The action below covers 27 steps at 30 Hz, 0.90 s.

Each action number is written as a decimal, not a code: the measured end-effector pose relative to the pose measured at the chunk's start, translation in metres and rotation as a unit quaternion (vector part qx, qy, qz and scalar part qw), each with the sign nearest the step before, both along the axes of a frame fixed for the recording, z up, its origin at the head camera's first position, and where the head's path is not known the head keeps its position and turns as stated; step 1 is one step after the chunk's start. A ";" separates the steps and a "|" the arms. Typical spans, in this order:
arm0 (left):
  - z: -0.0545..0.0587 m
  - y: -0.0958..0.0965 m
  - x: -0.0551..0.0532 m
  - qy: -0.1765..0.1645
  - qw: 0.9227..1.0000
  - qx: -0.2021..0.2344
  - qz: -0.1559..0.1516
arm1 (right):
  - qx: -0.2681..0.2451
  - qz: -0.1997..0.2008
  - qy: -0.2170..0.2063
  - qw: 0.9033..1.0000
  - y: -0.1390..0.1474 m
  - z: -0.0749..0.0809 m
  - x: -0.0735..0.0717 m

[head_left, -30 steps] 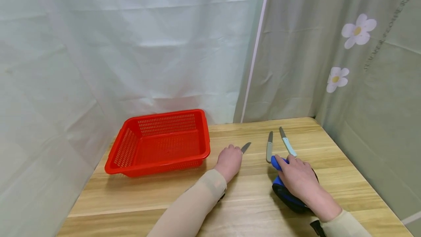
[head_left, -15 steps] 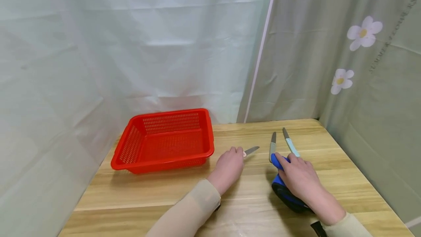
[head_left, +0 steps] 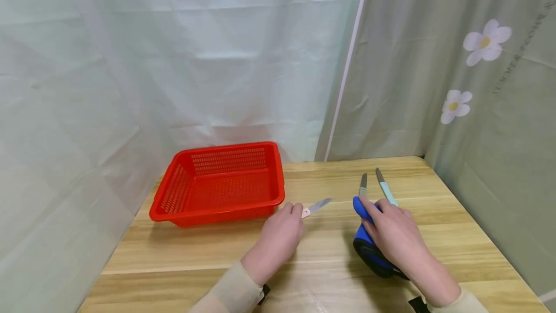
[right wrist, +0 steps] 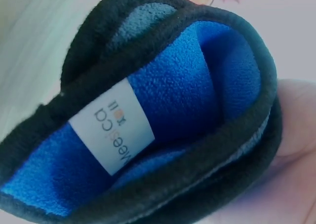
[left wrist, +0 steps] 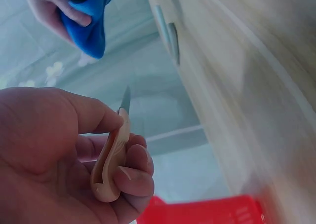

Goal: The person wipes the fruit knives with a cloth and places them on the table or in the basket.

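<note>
My left hand [head_left: 280, 238] grips a folding knife [left wrist: 114, 157] by its pale pink handle, with the thumb on one side and curled fingers on the other. Its blade [head_left: 319, 205] is unfolded and points to the right over the table. A blue cloth [head_left: 364, 232] with black edging is pinched in my right hand [head_left: 393, 231]; the right wrist view shows folds and a white label [right wrist: 116, 128] on it. Just beyond the cloth lie a grey-handled knife [head_left: 363, 185], its handle partly hidden, and a light-blue-handled knife [head_left: 386, 191], both with blades out.
A red plastic basket [head_left: 217, 217] with slotted walls stands at the back left of the wooden table [head_left: 195, 260]. Pale curtains [head_left: 243, 62] hang behind the table and along both sides, the right one printed with white flowers.
My left hand has lifted the pink-handled knife and drawn it left and back toward me. The right hand, with the blue cloth, has shifted slightly and now covers more of the grey-handled knife.
</note>
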State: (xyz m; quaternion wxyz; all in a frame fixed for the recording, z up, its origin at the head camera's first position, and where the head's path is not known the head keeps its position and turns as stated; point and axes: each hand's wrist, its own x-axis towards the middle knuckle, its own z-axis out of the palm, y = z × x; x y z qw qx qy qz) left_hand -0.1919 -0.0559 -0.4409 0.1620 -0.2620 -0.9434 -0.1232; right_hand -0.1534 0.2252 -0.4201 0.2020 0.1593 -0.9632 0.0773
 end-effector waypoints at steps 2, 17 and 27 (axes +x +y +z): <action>0.002 -0.009 0.003 0.003 1.000 0.015 0.000 | 0.003 0.005 0.002 1.000 -0.004 0.001 -0.001; 0.007 -0.043 0.018 0.016 0.999 0.043 0.016 | -0.021 0.024 0.007 0.999 -0.028 -0.002 -0.007; 0.009 -0.054 0.021 0.033 0.998 0.047 0.020 | -0.045 0.046 0.021 0.998 -0.042 0.004 -0.014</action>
